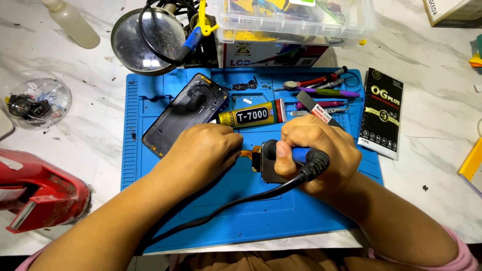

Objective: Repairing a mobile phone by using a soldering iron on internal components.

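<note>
Blue rubbery mat (201,221), ridged with small trays along its left and far edges, covers the middle of the pale marbled surface (422,130), and I work over its centre. My right hand (316,150) is closed in a fist around the blue grip of a soldering iron (301,156), its thick black cable (241,200) looping back toward the near edge of the mat; gripping it low like that keeps the tip steady. My left hand (206,150) is curled, fingers pressed down on a small dark part (265,165) with a thin orange ribbon (247,152), pinning it flat against the mat between both hands. I cannot see the fingertips themselves.

Just beyond my hands lies a glue tube (253,115), yellow and black, soft metal by its look. A glossy black phone back (186,113) rests tilted toward the mat's far left corner. Screwdrivers and tweezers (321,90) lie grouped at the far right edge, within reach. A flat black packet (381,113) straddles the mat's right edge. A round magnifier (148,37) and a clear plastic box (296,20) stand behind the mat.
</note>
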